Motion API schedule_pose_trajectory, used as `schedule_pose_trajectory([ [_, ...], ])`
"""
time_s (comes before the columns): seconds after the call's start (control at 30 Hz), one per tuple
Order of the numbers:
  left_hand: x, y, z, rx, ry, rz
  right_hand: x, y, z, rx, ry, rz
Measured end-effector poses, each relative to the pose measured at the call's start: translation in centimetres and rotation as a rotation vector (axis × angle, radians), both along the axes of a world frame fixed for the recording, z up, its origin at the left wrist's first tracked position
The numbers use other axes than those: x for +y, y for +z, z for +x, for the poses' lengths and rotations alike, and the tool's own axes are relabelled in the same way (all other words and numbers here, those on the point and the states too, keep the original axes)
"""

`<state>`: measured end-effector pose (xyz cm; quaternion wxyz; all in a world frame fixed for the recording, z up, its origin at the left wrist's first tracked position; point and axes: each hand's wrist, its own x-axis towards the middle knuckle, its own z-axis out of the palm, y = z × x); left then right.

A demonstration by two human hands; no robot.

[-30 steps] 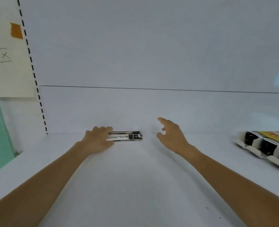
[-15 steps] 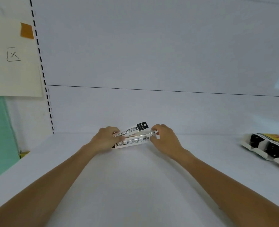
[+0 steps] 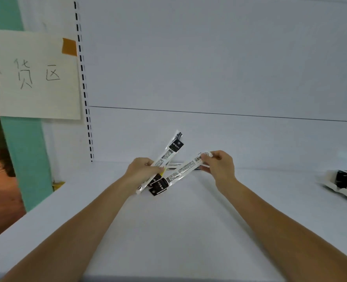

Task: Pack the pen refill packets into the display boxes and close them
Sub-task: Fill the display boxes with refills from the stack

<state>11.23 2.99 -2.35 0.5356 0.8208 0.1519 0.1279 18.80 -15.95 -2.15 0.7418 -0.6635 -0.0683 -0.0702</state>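
Gripping one refill packet [image 3: 169,153] in my left hand [image 3: 143,169], second packet [image 3: 181,170] pinched by its end in my right hand [image 3: 221,165], lower ends overlapping; display box [image 3: 345,185] well apart at right, paper sign [image 3: 36,78] at left

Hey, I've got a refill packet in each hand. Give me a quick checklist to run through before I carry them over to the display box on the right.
1. Left hand grips a long white-and-black plastic refill packet: ok.
2. Right hand pinches the end of a second such packet: ok.
3. Packets lined up for packing: not ok, they fan apart in a V.
4. White cardboard display box on the white shelf has free room: cannot tell, the frame cuts it off.
5. Nothing left on the shelf: not ok, a thin dark item lies behind the hands.
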Motion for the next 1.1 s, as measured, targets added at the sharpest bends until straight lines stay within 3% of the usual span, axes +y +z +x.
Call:
schedule_pose_trajectory([
  [0.13, 0.8, 0.0, -0.3, -0.029, -0.001, -0.082, -1.3, -0.6, 0.6, 0.026, -0.032, 0.022],
  [0.3, 0.3, 0.2, -0.5, -0.047, -0.061, -0.123, -1.5, -2.1, 1.1, 0.141, -0.002, -0.182],
  [0.43, -0.1, 0.3, -0.6, -0.031, -0.091, -0.160, -1.3, -1.9, 0.8, 0.082, -0.002, -0.190],
  [0.53, 0.1, 0.3, -0.6, -0.022, -0.050, -0.184, -1.1, -1.4, 0.4, -0.039, -0.124, -0.313],
  [0.63, 0.5, 0.1, -0.5, -0.044, -0.007, -0.211, -0.9, -0.3, -0.6, -0.103, -0.065, -0.043],
  [0.7, 0.6, -0.1, -0.4, -0.057, 0.019, -0.212, -0.6, 0.4, -1.4, -0.279, -0.088, -0.014],
  [0.9, -0.1, 0.3, -1.1, -0.065, -0.044, -0.365, 2.5, -0.6, -3.8, -0.926, 0.005, -0.481],
  [1.1, 0.0, 0.7, -1.3, -0.084, -0.133, -0.498, 3.8, -1.8, -3.7, -1.232, 0.092, -0.747],
])
